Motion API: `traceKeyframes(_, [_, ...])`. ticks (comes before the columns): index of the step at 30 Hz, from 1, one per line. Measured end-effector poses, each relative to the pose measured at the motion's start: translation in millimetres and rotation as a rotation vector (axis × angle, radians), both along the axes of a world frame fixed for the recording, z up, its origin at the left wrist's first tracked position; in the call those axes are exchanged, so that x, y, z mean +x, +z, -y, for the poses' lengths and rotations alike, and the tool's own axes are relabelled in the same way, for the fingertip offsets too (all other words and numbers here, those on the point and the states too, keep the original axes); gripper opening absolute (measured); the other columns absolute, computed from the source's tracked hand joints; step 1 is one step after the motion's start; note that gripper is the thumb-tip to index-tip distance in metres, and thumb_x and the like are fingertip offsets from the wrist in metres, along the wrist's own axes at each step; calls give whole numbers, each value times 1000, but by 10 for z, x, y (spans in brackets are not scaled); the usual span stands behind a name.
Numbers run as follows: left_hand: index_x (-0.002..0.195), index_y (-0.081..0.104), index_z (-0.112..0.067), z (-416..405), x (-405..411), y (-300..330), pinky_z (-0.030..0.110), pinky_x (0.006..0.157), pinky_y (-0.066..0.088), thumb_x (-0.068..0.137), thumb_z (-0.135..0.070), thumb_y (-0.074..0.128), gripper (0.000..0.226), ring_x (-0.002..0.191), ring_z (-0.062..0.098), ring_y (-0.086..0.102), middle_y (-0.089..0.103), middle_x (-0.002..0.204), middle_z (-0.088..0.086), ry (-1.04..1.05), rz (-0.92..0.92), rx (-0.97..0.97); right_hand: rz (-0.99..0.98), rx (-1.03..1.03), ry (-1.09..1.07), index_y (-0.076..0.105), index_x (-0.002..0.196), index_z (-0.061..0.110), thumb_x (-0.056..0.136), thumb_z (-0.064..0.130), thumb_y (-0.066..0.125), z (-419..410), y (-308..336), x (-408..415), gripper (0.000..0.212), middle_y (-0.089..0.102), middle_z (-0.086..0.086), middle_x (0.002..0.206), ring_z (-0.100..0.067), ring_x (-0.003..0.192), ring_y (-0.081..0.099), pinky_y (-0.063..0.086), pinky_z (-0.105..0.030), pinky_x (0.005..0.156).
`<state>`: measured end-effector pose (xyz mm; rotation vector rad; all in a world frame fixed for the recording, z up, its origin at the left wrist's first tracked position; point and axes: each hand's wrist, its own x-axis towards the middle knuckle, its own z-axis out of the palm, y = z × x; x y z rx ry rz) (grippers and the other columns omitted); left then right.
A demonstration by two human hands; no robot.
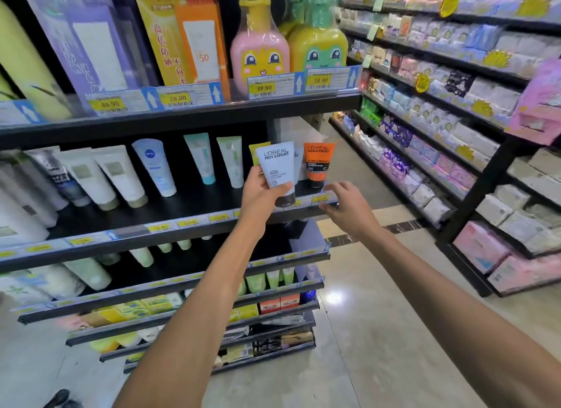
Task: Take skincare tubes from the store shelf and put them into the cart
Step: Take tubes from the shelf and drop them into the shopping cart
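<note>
Store shelf (188, 222) holding tubes — left hand (261, 195) is gripping a light, squeezable L'Oreal tube (277, 167) near its cap; right hand (349, 204) is hovering loosely open.

White L'Oréal tube (277, 170), cap down, upright, gripped before shelf (182, 208) edge.

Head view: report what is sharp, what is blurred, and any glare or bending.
Head view: the white tube in the left hand reads sharply; outer shelves smear toward the edges; shelf lines bow from the wide lens; a light glare spot sits on the floor.
</note>
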<state>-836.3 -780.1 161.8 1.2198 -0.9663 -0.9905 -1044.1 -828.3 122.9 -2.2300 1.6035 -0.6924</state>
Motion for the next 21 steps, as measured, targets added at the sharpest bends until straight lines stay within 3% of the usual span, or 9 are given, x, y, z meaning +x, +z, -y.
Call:
traceKeyframes(3, [125, 55, -27, 193, -31, 41, 31, 90, 58, 82, 0, 80, 56, 109, 5, 67, 71, 120, -7, 9, 45, -26, -24, 17, 40, 57, 137, 20, 96, 31, 70, 198, -33, -19, 45, 51, -5, 138, -24, 130, 46, 42, -37, 102])
traceKeyframes(6, [116, 58, -32, 346, -62, 22, 32, 87, 58, 79, -3, 83, 54, 105, 7, 69, 73, 115, -8, 37, 111, -24, -26, 53, 116, 61, 128, 22, 94, 33, 72, 320, -102, -40, 38, 54, -3, 130, -24, 120, 51, 43, -34, 89])
traceKeyframes(9, [120, 58, -27, 464, -106, -64, 35, 89, 59, 77, -6, 86, 55, 105, 8, 69, 73, 115, -7, 63, 165, -6, -41, 21, 163, 60, 122, 23, 94, 30, 72, 368, -186, -63, 32, 57, -1, 123, -23, 112, 53, 41, -32, 83])
traceKeyframes(13, [123, 58, -23, 568, -144, -183, 39, 92, 59, 75, -9, 88, 58, 105, 8, 70, 73, 115, -6, 108, 252, 35, -55, -33, 187, 57, 121, 27, 94, 29, 72, 405, -256, -89, 32, 57, 2, 121, -20, 110, 54, 49, -33, 86])
traceKeyframes(18, [123, 58, -23, 632, -200, -197, 29, 86, 59, 74, -13, 89, 58, 103, 5, 69, 72, 115, -7, 162, 362, 22, -67, -62, 187, 55, 131, 28, 96, 33, 70, 438, -297, -110, 39, 58, 4, 124, -18, 112, 55, 52, -32, 87])
traceKeyframes(21, [122, 58, -24, 653, -186, -223, 31, 87, 59, 73, -14, 90, 60, 104, 6, 69, 72, 115, -8, 178, 393, 34, -72, -66, 178, 54, 133, 29, 96, 35, 70, 447, -316, -99, 40, 58, 5, 123, -17, 111, 55, 53, -32, 85])
